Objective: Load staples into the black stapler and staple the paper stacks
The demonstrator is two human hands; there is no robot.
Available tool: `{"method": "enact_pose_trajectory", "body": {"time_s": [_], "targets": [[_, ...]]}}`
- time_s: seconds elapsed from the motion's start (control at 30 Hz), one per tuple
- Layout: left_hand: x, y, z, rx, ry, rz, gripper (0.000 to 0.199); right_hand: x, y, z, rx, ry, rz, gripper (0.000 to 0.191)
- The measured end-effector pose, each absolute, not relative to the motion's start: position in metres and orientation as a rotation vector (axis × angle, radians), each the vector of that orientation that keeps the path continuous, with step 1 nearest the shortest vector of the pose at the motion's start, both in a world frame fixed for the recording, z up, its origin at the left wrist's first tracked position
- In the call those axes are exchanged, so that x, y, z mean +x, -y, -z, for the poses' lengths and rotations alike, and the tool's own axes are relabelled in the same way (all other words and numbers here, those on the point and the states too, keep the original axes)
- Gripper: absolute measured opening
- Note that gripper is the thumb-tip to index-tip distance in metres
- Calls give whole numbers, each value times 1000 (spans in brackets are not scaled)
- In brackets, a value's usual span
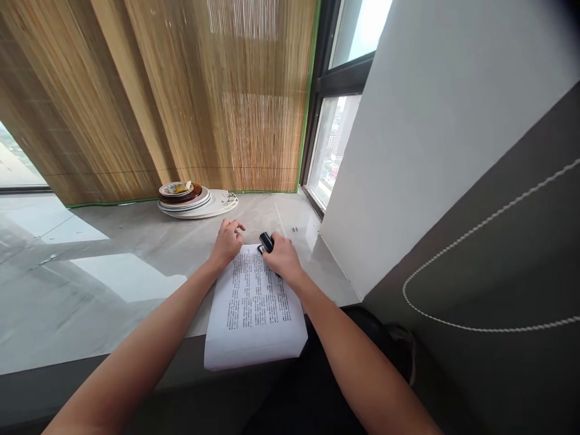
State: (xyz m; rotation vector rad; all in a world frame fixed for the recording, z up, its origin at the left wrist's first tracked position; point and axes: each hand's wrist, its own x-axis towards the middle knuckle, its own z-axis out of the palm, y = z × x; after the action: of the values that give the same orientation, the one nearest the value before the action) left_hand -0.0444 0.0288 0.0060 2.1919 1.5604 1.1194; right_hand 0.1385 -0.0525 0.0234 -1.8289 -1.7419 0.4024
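Printed paper lies on the marble sill, its near end hanging over the front edge. My right hand is wrapped round a black stapler at the paper's far edge, towards the right corner. The stapler's front end points away from me, and its rear is hidden under my hand. At the paper's far left corner rests my left hand, its fingers apart and slightly curled, with nothing held in them.
A stack of plates stands at the back, before a bamboo blind. Small staples lie right of the stapler. A white wall bounds the right side, with a looping beaded cord near it.
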Motion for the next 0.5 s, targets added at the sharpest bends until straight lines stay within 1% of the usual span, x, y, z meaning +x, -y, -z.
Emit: {"method": "enact_pose_trajectory", "body": {"time_s": [0.13, 0.23, 0.27, 0.3, 0.4, 0.43, 0.5], "targets": [[-47, -27, -3, 2142, -1543, -1119, 25, 167, 47, -28, -1878, 1704, -483, 18], [-45, -28, -2, 2093, -1538, -1149, 25, 202, 34, -29, -1739, 1655, -624, 33], [-45, -29, -2, 2063, -1545, -1166, 25, 212, 29, -27, -1693, 1622, -557, 37], [-46, -31, -2, 2029, -1556, -1187, 26, 220, 24, -25, -1654, 1620, -449, 36], [-55, -39, -6, 1932, -1600, -1263, 27, 231, 9, -12, -1605, 1847, -204, 23], [-59, -41, -7, 1904, -1617, -1299, 26, 230, 6, -6, -1622, 1967, -188, 24], [-69, -47, -11, 1831, -1648, -1393, 24, 222, 0, 3, -1677, 2151, -200, 34]]}}
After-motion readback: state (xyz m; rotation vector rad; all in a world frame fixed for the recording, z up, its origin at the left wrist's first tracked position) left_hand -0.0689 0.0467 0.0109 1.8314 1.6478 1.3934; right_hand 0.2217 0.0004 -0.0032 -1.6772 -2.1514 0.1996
